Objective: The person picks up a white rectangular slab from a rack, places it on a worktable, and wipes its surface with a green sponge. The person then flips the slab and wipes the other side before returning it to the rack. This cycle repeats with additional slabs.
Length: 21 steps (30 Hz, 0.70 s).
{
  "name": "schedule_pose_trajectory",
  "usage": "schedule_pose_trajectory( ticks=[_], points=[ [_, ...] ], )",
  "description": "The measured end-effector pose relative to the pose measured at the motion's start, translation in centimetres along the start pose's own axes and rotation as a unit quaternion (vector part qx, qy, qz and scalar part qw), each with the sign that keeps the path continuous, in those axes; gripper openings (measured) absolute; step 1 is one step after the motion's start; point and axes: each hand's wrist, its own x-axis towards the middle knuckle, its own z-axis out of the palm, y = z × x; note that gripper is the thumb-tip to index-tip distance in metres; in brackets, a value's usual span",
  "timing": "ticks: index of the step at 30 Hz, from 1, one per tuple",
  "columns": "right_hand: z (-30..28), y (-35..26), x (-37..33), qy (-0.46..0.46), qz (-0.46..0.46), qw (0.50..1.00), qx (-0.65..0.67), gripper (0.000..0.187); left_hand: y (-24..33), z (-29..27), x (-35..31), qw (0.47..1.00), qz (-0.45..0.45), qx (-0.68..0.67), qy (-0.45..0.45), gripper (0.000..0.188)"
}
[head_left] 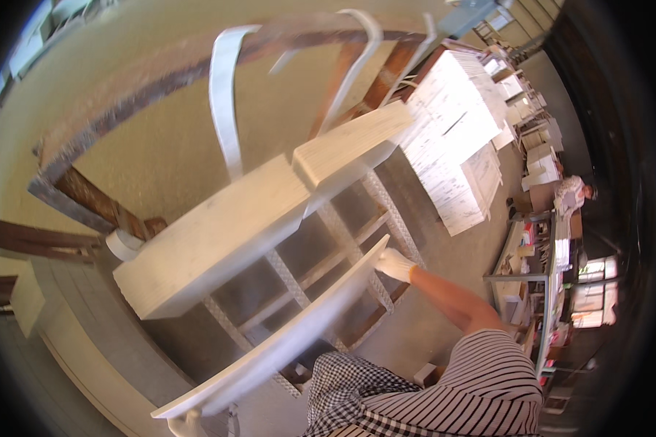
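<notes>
1. Leftmost, a roll of white tape (124, 244) sits beside a dark wooden beam (98, 204), just off the corner of a thick stack of white sheets (219, 233).
2. That stack lies on a grey metal rack with perforated struts (299, 291); a second, smaller white stack (350, 142) rests on top of it toward the upper right.
3. White plastic strapping bands (226, 102) loop up from the stacks, against tan ground and a curved brown frame (160, 80).
4. Low in the view, a long white flat panel (284, 342) runs on a slant from the bottom left up to the middle, in front of the rack and below the big stack.
5. At the panel's lower end the left hand (186, 424), gloved in white, shows only in part at the picture's edge; whether its fingers grip the panel cannot be told.
6. At the panel's upper end the right hand (395, 264), also in a white glove, has its fingers curled onto the panel's edge, holding it, the bare forearm stretching back to a striped sleeve (488, 379).
7. Right of the hand stands a tall block of stacked white sheets (452, 138).
8. Farther right, cluttered metal shelving (547, 277) lines an aisle, and another person (572, 191) stands well apart near the far edge.
</notes>
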Motion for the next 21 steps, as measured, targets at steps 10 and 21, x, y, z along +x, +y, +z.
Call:
schedule_pose_trajectory(
  ticks=[10, 21],
  points=[
    [-2.4, -3.1, -22.1, 0.106, -0.107, 0.973, 0.175, 0.060, 5.3, -2.8, -9.1, 0.989, 0.000, -0.105, 0.106, 0.045],
    [3.3, 9.3, -45.4, 0.318, -0.079, 0.914, 0.237, 0.058, 4.1, 3.3, -21.4, 0.978, 0.173, -0.091, -0.074, 0.046]
  ],
)
